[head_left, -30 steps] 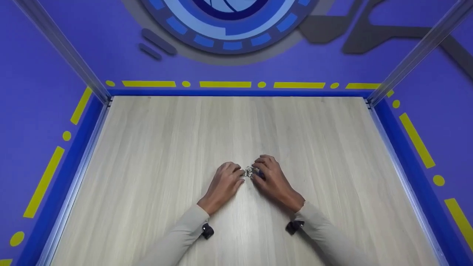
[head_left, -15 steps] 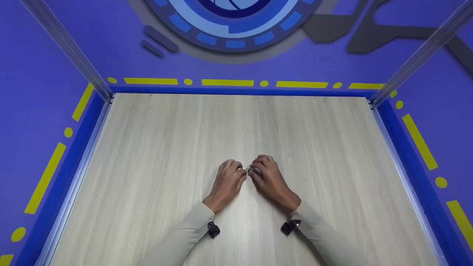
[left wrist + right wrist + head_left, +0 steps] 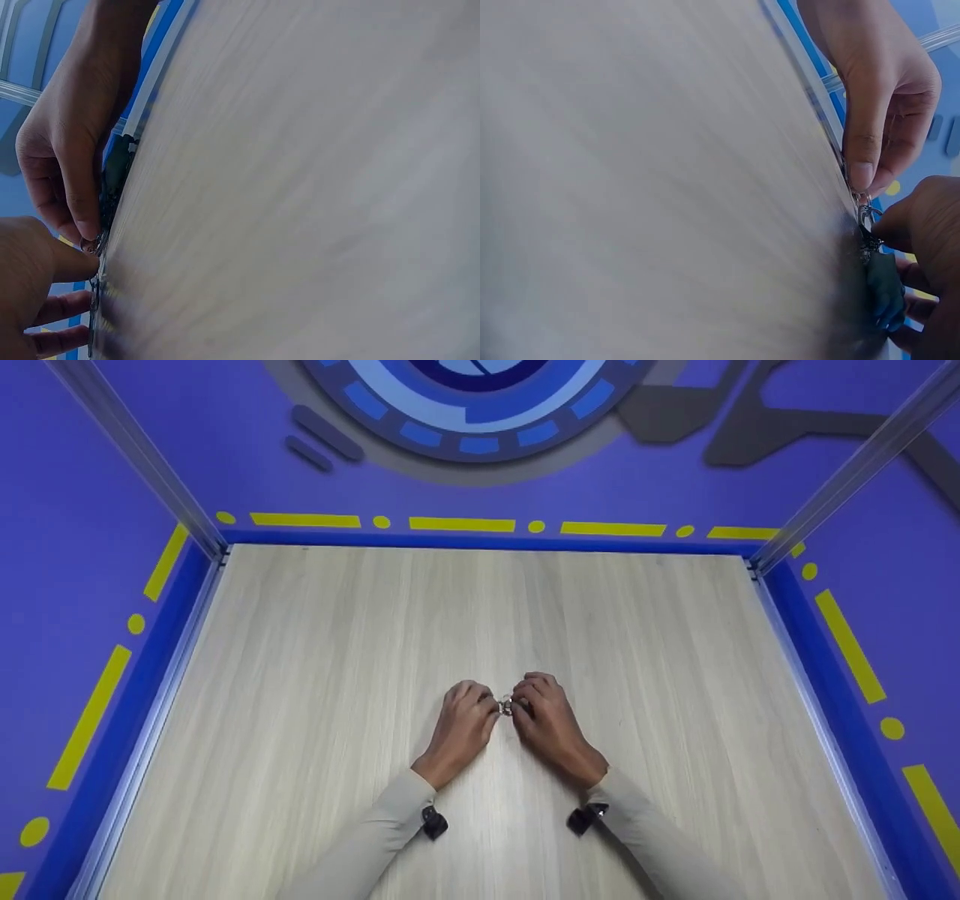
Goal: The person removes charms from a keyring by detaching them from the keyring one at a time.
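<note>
Between the fingertips of both hands lies a small keychain with silvery metal rings (image 3: pixel 506 706), low against the wooden table. My left hand (image 3: pixel 463 725) pinches its left end between thumb and fingers. On the other side my right hand (image 3: pixel 553 721) pinches the keychain near its rings. A dark green-blue pendant (image 3: pixel 886 291) hangs off the chain beneath the right hand's fingers in the right wrist view. The left wrist view also shows this pendant (image 3: pixel 118 161), partly behind the right thumb. Much of the keychain is hidden by the fingers.
A pale wood-grain tabletop (image 3: pixel 337 645) surrounds the hands. Blue-purple panels with yellow dashes (image 3: pixel 461 524) stand at the back and both sides, with metal rails along the edges. Black camera mounts (image 3: pixel 434 822) sit on both wrists.
Over the last second the left hand has shifted slightly right and up, closer to the right hand. The rings between the fingertips have turned a little. The view has tilted slightly.
</note>
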### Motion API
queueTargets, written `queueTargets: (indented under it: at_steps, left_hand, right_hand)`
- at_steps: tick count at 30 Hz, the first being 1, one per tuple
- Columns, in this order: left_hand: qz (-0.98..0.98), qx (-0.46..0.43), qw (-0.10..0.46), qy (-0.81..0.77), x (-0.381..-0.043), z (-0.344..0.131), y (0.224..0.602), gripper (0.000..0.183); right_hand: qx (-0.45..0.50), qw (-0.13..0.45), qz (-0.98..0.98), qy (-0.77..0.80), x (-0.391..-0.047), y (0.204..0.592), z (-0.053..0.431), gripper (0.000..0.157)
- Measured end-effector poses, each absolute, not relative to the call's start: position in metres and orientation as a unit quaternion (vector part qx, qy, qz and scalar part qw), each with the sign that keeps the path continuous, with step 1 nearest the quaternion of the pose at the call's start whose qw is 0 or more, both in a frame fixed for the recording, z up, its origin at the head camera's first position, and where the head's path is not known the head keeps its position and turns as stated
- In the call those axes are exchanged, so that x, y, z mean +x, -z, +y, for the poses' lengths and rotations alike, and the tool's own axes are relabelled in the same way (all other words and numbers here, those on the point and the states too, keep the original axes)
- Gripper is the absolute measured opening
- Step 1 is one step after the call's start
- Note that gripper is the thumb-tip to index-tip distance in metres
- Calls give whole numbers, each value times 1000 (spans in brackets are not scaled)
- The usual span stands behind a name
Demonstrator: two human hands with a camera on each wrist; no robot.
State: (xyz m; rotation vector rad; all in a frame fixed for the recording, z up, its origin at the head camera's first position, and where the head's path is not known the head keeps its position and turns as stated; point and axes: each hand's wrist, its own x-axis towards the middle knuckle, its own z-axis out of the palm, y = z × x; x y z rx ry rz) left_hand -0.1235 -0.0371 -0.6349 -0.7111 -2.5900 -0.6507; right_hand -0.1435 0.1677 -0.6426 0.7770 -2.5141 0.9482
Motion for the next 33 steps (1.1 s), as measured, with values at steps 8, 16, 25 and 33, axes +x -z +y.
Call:
queueTargets:
  at_steps: [8,16,25,33]
  left_hand:
    - [-883,-237,183,361,-129,-41,639,10]
    - [-850,-182,107,482,-127,-42,618,13]
    - [-829,-149,70,535,-125,-42,601,8]
    - [-817,-140,53,557,-125,-39,591,3]
  right_hand:
    - [260,189,-887,-333,-140,634,168,9]
    - [237,186,-885,-354,-136,617,168,6]
    - [248,168,-860,-414,-132,603,173,6]
    - [261,179,-858,-405,-129,590,173,11]
